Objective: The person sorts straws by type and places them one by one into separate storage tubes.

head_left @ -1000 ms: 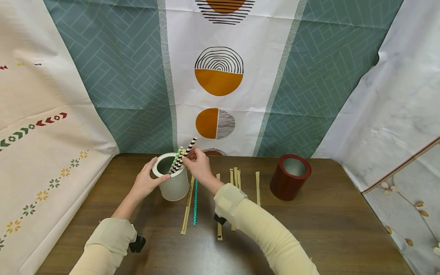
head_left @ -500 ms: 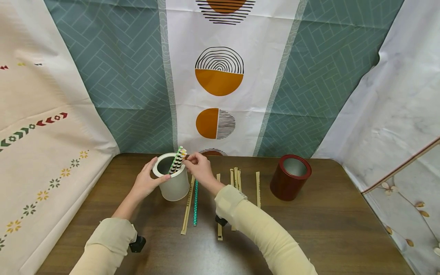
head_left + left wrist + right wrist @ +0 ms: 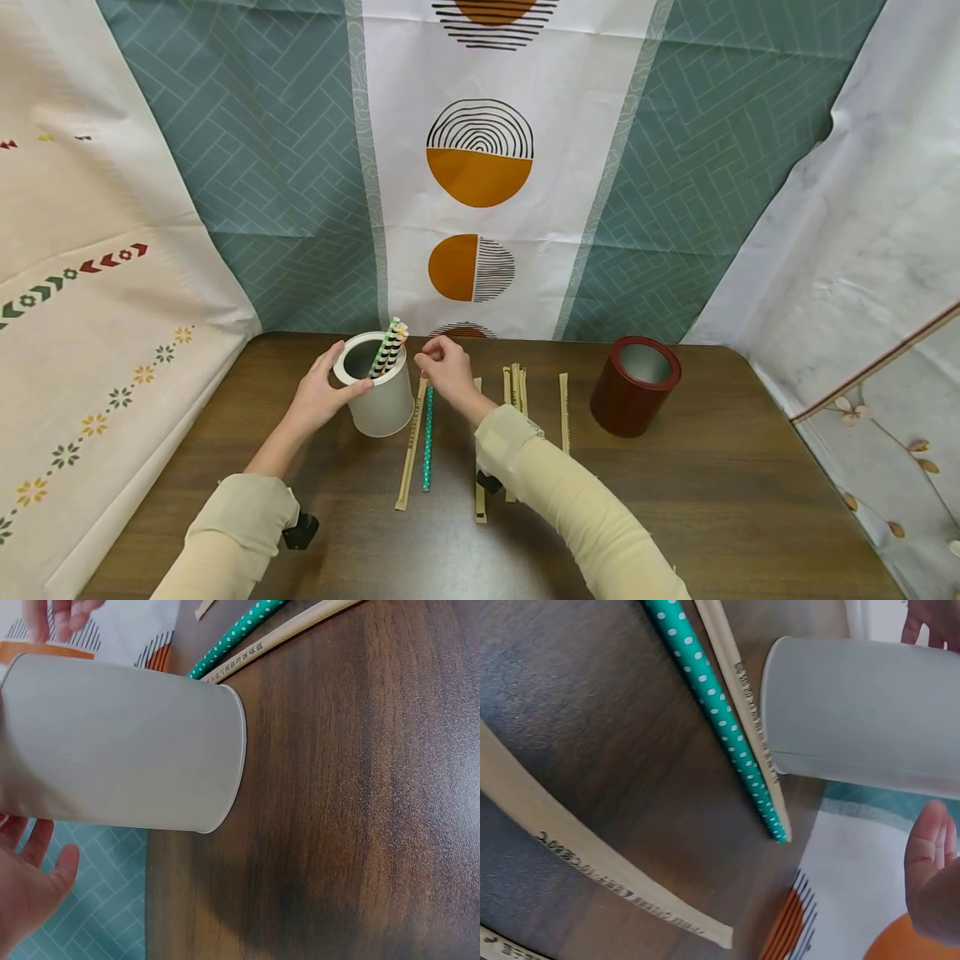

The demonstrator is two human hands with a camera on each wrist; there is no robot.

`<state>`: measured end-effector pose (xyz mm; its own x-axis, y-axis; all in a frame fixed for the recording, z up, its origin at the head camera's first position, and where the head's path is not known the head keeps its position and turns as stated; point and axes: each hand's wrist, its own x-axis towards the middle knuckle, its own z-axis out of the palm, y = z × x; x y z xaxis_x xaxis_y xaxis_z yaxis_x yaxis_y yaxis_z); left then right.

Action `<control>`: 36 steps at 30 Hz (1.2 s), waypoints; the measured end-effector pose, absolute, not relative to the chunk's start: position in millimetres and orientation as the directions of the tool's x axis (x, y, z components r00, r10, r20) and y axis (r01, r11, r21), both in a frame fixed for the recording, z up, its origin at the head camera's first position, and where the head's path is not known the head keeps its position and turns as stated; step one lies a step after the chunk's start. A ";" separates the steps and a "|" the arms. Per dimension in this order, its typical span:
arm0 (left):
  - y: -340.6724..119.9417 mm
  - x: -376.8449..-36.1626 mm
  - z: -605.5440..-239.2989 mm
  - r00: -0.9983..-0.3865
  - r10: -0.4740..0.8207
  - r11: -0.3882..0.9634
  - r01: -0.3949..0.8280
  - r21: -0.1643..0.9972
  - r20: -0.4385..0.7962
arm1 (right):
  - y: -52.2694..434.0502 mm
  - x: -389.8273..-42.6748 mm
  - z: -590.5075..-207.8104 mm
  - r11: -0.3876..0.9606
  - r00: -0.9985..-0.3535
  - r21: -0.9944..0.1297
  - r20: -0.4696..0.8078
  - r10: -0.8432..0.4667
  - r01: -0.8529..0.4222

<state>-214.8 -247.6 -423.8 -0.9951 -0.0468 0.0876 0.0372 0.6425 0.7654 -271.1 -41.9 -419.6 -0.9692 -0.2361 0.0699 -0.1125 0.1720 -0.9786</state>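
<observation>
Left hand curls around the white cup, at 9 o'clock of its wall, on the wooden table. Striped straws lean inside at the rim's 2 o'clock. Right hand hovers at the cup's 3 o'clock, fingers relaxed and holding nothing. The straws look light, paper-thin and easily crushed; pinch them gently near the top ends.

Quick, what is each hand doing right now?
Left hand: holds the white cup.
Right hand: loosely curled, holding nothing, beside the cup.
</observation>
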 end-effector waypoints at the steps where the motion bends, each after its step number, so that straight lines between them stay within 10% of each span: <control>1: -247.6 -214.7 -423.7 -0.995 -0.047 0.644 0.037 0.764 0.088 | -41.2 -271.5 -421.4 0.172 -0.969 -0.978 0.074 -0.237 -0.117; 36: -248.7 -215.3 -425.0 -0.994 -0.043 0.641 0.051 0.766 0.103 | -33.0 -263.8 -500.7 0.382 -0.969 -0.924 -0.109 -0.224 0.016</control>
